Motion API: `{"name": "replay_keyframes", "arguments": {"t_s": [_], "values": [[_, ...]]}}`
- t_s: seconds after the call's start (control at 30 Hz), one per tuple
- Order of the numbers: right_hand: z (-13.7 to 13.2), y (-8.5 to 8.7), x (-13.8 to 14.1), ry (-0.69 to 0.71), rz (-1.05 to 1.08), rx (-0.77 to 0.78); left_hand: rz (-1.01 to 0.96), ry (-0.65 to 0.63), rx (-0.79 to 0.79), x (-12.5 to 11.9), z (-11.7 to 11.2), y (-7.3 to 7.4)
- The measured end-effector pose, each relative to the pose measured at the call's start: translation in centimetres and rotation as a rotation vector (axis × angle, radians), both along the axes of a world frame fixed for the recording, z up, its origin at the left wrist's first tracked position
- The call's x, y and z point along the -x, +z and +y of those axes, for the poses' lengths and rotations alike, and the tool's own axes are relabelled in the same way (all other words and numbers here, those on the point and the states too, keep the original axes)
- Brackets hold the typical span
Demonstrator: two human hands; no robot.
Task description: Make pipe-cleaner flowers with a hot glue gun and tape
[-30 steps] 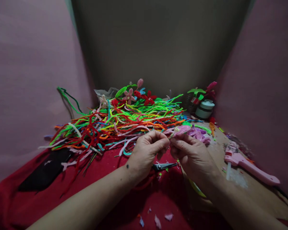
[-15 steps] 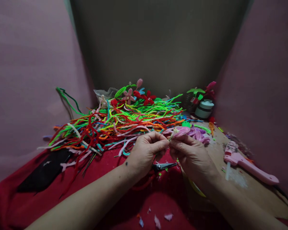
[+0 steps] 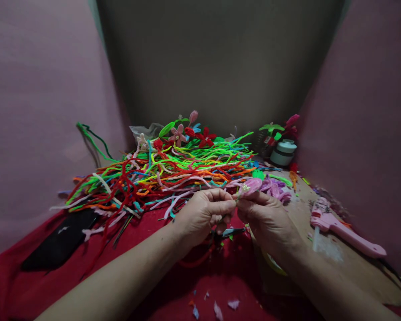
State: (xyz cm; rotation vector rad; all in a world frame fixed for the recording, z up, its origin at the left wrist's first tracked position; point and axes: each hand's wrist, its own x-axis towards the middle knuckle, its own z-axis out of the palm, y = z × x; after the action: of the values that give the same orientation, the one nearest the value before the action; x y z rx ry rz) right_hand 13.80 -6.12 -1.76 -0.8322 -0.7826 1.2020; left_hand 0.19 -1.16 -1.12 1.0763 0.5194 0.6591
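Both grips in pinch, just above the red cloth [image 3: 237,274] on your bench. Your left hand [image 3: 205,216]: thumb and forefinger pressed together, apparently on the thin stem [image 3: 237,199]. Your right hand [image 3: 269,218]: thumb and fingers drawn in round the base of the pink petal [image 3: 254,184]. Exact contact hidden behind your fingertips.

Petal sits just above the right fingertips, tilted, in front of the pile of fuzzy stems [image 3: 187,167]; pale yellow stamens [image 3: 245,188] lie against it.

Step in hand reads as working petal base and stem together. Best done with the left pinch as anchor and the right making small turns. Pinch low, on the base; squeezing higher would likely flatten the pile. Watch the stamens: a thumb rolling up could bend them. Check they sit centred before tightening.

Scissors [image 3: 233,232] below your hands, partly hidden; lift wrists clear of them. Glue gun [image 3: 345,234] off right, well apart.
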Motion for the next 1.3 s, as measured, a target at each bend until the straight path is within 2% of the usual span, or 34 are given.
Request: {"name": "replay_keyframes", "arguments": {"t_s": [0.2, 0.33, 0.73, 0.83, 0.9, 1.03, 1.1, 1.13, 1.17, 1.23, 1.3], "values": [[-0.1, -0.3, -0.8, 0.058, -0.135, -0.065, 0.023, -0.105, 0.086, 0.2, 0.0, 0.4], [-0.4, 0.0, -1.0, 0.072, -0.179, -0.097, 0.028, -0.123, 0.123, 0.4, -0.3, 0.9], [-0.8, 0.3, 0.0, 0.142, -0.099, -0.101, 0.001, -0.036, -0.005, 0.1, -0.7, 0.7], [-0.7, 0.4, -0.4, 0.116, -0.140, -0.088, -0.029, 0.021, -0.044, 0.1, -0.6, 0.9], [-0.6, 0.8, -1.7, 0.045, -0.208, -0.071, -0.069, 0.064, -0.062, 0.1, -0.5, 1.0], [-0.3, 1.8, -7.0, -0.273, -0.518, -0.018, -0.160, 0.096, -0.010, 0.2, -0.3, 1.6], [0.0, 1.8, -10.0, -0.431, -0.846, 0.039, -0.156, 0.103, 0.065, 0.2, -0.2, 1.7], [0.2, 1.6, -11.3, -0.509, -1.086, 0.043, -0.147, 0.108, 0.093, 0.2, -0.2, 1.8], [0.4, 1.2, -12.4, -0.546, -1.345, 0.059, -0.135, 0.110, 0.110, 0.1, -0.2, 1.8], [0.9, 0.1, -14.0, -0.512, -1.750, 0.107, -0.127, 0.107, 0.114, 0.1, -0.1, 1.7], [1.3, -1.1, -14.6, -0.448, -1.931, 0.131, -0.125, 0.097, 0.110, 0.0, 0.0, 1.5]]}}
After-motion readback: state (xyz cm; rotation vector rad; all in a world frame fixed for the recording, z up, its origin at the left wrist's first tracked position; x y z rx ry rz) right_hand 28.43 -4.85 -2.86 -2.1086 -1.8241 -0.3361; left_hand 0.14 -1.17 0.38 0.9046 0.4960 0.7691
